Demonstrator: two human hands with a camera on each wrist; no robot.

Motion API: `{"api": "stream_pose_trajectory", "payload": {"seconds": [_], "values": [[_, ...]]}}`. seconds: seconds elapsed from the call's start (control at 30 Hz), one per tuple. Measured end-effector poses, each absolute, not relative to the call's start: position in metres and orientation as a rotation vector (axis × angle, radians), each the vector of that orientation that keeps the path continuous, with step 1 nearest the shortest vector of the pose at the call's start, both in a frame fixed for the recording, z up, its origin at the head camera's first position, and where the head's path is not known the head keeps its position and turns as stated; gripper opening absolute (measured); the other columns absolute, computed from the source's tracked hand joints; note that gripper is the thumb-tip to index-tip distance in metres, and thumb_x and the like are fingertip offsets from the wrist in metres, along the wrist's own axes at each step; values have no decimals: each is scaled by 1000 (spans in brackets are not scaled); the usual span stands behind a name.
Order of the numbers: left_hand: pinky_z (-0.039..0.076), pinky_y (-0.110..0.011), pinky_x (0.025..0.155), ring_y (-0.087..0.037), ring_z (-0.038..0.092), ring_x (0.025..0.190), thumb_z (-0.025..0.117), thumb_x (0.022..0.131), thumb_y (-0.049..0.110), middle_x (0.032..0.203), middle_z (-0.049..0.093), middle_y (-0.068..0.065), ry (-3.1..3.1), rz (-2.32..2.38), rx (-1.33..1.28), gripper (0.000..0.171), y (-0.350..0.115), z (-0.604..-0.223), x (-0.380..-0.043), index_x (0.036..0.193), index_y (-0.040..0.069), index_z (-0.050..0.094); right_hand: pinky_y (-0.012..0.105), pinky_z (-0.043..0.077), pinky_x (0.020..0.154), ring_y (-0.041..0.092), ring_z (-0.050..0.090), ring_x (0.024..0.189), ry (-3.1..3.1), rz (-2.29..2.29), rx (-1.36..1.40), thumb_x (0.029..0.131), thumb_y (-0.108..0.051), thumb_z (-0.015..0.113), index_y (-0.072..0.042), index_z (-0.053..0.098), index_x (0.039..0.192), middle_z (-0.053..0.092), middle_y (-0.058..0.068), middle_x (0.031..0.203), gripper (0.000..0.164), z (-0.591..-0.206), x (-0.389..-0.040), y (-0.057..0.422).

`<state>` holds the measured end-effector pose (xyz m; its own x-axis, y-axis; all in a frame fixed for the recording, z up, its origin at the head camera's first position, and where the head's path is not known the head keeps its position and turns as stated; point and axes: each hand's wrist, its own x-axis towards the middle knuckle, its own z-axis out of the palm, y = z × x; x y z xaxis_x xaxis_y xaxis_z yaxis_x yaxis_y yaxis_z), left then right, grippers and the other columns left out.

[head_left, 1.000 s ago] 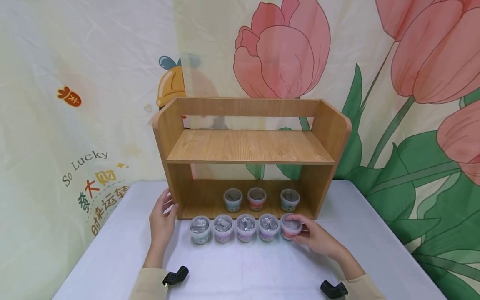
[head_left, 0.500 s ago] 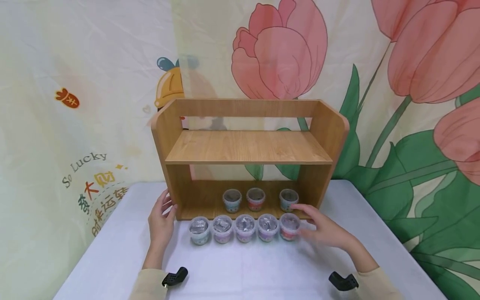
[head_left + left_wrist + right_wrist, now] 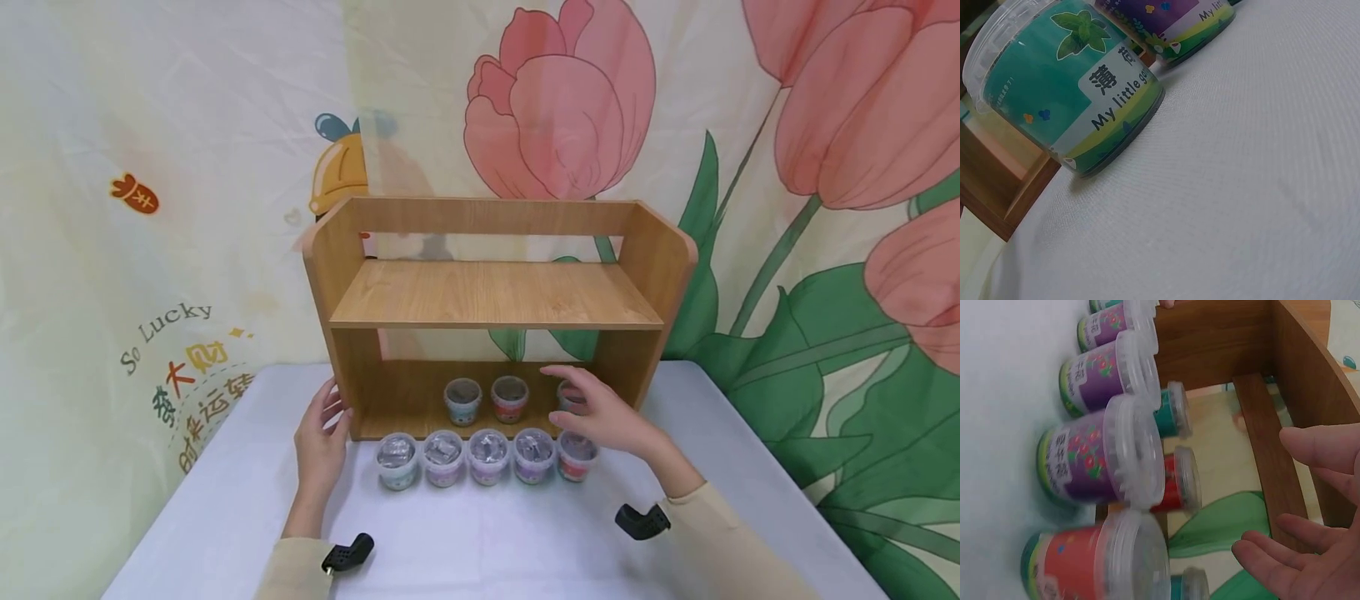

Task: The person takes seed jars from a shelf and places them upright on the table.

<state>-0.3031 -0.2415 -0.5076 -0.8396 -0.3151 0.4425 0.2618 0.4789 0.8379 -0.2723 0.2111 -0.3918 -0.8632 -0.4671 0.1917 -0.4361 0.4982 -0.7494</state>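
Observation:
My right hand (image 3: 603,417) hovers over the right end of the front row, fingers spread and holding nothing. Behind it, partly hidden, a teal lidded cup (image 3: 572,402) stands on the lower shelf. Another teal cup (image 3: 462,403) and a red cup (image 3: 510,401) stand further left there. Below the hand is a red-labelled cup (image 3: 577,468), beside purple-labelled cups (image 3: 1088,456) with clear lids. A green cup with a mint leaf picture (image 3: 1054,87) ends the row at left. My left hand (image 3: 321,446) rests against the left side of the wooden shelf (image 3: 495,296).
The two-tier shelf's side panel (image 3: 656,317) rises to the right of my right hand. A white cloth (image 3: 480,542) covers the table in front of the cups. Behind hangs a backdrop (image 3: 420,83) printed with tulips.
My right hand has let go of the red-labelled front cup, drawn off to the right, then moved up and left over the row. My left hand stays in place.

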Motion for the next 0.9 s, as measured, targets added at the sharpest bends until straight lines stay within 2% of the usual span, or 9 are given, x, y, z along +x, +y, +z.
{"api": "stream_pose_trajectory", "payload": {"seconds": [0.3,0.4,0.63,0.7,0.77,0.8,0.83,0.9], "values": [[57,-57,104,-38,64,132,66,105,7,149,61,-15,-2185,-1346,49,68,-241,-508,-305,163,34,42,50,58,107,48,55,137,2699,-1306,-799,99,-14,77,-16,43,160,43,16,161,69,-381,-289,166],[57,-57,104,-39,63,132,66,105,6,149,61,-16,-2184,-1350,45,68,-241,-508,-305,163,33,42,49,58,106,49,55,137,2697,-1293,-795,98,-13,78,-19,45,159,44,16,159,70,-382,-295,153],[57,-59,103,-40,64,131,66,104,4,148,61,-17,-2171,-1365,35,68,-243,-509,-304,162,30,44,56,57,106,50,56,135,2687,-1281,-794,97,-15,78,-17,45,159,45,15,159,70,-392,-307,124],[58,-59,102,-40,64,129,66,104,2,146,62,-18,-2163,-1364,27,67,-243,-510,-305,162,28,45,51,59,103,42,61,128,2705,-1244,-792,96,-16,79,-18,46,158,49,12,156,70,-396,-311,116],[59,-59,101,-40,65,128,67,103,1,145,63,-18,-2155,-1364,23,67,-243,-510,-305,161,28,46,44,60,92,33,65,113,2722,-1203,-797,96,-16,79,-17,47,157,54,10,147,69,-399,-314,108],[59,-59,101,-40,66,128,67,103,1,144,63,-18,-2151,-1363,21,67,-243,-510,-305,161,28,47,41,59,84,29,65,102,2732,-1182,-812,96,-15,79,-16,47,157,59,13,137,69,-401,-316,104],[59,-58,100,-39,66,127,68,103,1,144,64,-17,-2148,-1363,20,66,-243,-510,-306,160,28,47,38,56,80,25,62,97,2747,-1157,-824,96,-15,79,-15,48,157,60,12,135,69,-402,-317,101],[59,-58,100,-39,66,127,68,103,2,144,64,-17,-2141,-1364,18,66,-243,-510,-306,160,28,48,38,55,80,23,59,94,2771,-1125,-850,95,-14,80,-13,49,156,61,14,134,69,-403,-320,94]]}}
